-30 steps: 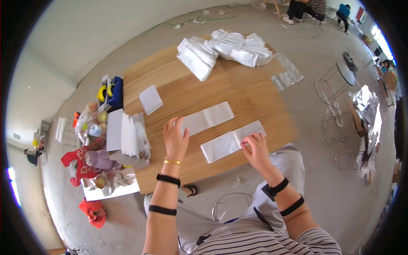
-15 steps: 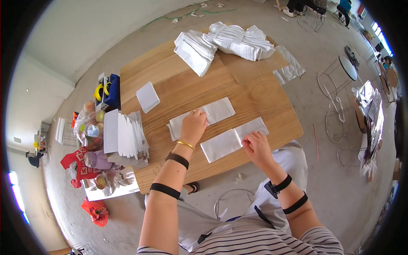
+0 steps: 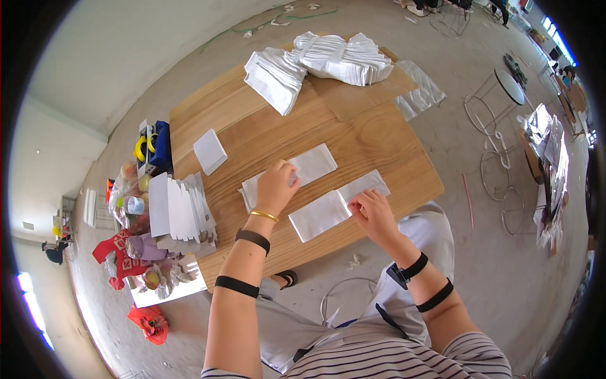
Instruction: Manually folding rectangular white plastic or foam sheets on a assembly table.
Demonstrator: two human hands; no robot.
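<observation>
– Wooden surface (image 3: pixel 372 148); what's where?
– Far strip (image 3: pixel 315 162) partly under the left hand (image 3: pixel 276 189), fingers curled narrow; near strip (image 3: pixel 317 218) at the right hand (image 3: pixel 374 215), fingers bunched.
– Gripping anything?
– I can't tell for either.

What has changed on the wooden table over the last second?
The bare left hand moved rightward from the left end of the farther long white strip to over its middle and is now curled rather than spread; whether it grips anything is unclear. The bare right hand stays by the nearer long white strip. Both strips and the banded white bundle appear unmoved.
</observation>
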